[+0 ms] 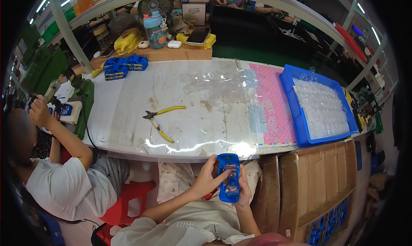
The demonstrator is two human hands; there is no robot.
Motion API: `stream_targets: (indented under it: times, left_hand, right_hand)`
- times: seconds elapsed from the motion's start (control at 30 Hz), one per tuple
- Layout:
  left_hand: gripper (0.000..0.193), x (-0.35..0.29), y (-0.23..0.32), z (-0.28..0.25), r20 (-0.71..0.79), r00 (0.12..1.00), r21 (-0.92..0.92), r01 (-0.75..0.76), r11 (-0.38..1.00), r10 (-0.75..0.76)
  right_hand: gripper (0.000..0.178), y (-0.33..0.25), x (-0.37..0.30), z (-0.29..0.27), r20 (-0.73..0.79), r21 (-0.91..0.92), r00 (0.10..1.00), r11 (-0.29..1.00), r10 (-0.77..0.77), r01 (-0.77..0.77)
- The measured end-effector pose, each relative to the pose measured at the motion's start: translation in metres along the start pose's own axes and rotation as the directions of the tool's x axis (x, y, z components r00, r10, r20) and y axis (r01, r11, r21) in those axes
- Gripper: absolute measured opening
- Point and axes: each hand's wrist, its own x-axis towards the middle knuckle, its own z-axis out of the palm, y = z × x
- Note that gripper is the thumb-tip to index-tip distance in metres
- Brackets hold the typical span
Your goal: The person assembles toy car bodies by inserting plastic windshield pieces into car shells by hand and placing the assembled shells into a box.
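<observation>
A blue plastic toy car body shell (229, 194) is held above my lap, just off the table's near edge, with its hollow inside facing up. Clear plastic window pieces appear to sit inside it. My left hand (209, 178) grips the shell's left side, one finger reaching into the hollow. Around the right side close the fingers of my right hand (243, 189). Beyond the hands, yellow-handled cutting pliers (155, 114) lie on the table with their handles spread.
A blue tray (296, 117) of clear plastic parts stands at the right. Below it, a cardboard box (315, 177) contains blue shells. More blue car shells (124, 67) sit far left, near a water bottle (155, 30). A co-worker (68, 177) sits left at a green machine (86, 100).
</observation>
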Motion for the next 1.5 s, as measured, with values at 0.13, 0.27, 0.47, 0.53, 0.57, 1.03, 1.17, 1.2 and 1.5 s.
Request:
stream_targets:
  times: [0.13,0.27,0.47,0.53,0.57,1.03,1.17,1.2,1.5]
  left_hand:
    - [0.016,-0.002,-0.003,-0.004,0.004,0.999,0.228,-0.051,0.972,0.052]
    - [0.016,0.003,0.002,-0.004,-0.101,0.989,0.377,-0.064,0.924,0.110]
    - [0.016,0.018,0.003,-0.005,-0.065,0.987,0.419,-0.105,0.902,0.145]
    - [0.015,0.021,-0.002,-0.004,-0.087,0.984,0.383,-0.110,0.917,0.154]
    - [0.014,0.021,-0.002,-0.004,-0.093,0.985,0.374,-0.098,0.922,0.143]
    - [0.016,0.014,-0.010,-0.006,-0.058,0.953,0.603,-0.203,0.771,0.296]
    - [0.017,0.011,-0.011,-0.003,-0.120,0.980,0.476,-0.085,0.876,0.160]
    - [0.017,0.010,-0.009,-0.002,-0.119,0.981,0.474,-0.081,0.877,0.155]
    - [0.018,0.007,0.005,-0.002,-0.113,0.993,0.479,0.068,0.875,-0.016]
  right_hand:
    - [0.051,0.002,-0.005,0.006,-0.004,-0.049,0.999,0.998,0.043,-0.043]
    - [0.050,-0.005,0.004,0.008,0.003,-0.213,0.998,0.975,0.070,-0.068]
    - [0.014,-0.017,0.025,0.021,-0.093,-0.622,0.995,0.782,-0.026,-0.038]
    - [0.010,-0.014,0.029,0.021,-0.119,-0.628,0.990,0.778,-0.069,-0.021]
    - [0.010,-0.013,0.030,0.020,-0.132,-0.626,0.990,0.779,-0.059,-0.037]
    - [0.007,-0.015,0.027,0.022,-0.096,-0.778,0.990,0.629,-0.106,-0.008]
    - [0.006,-0.016,0.029,0.024,-0.067,-0.824,0.991,0.566,-0.120,0.013]
    - [0.006,-0.018,0.029,0.026,-0.102,-0.812,0.991,0.583,-0.089,-0.032]
    - [0.005,-0.014,0.029,0.022,-0.057,-0.851,0.989,0.525,-0.139,0.024]
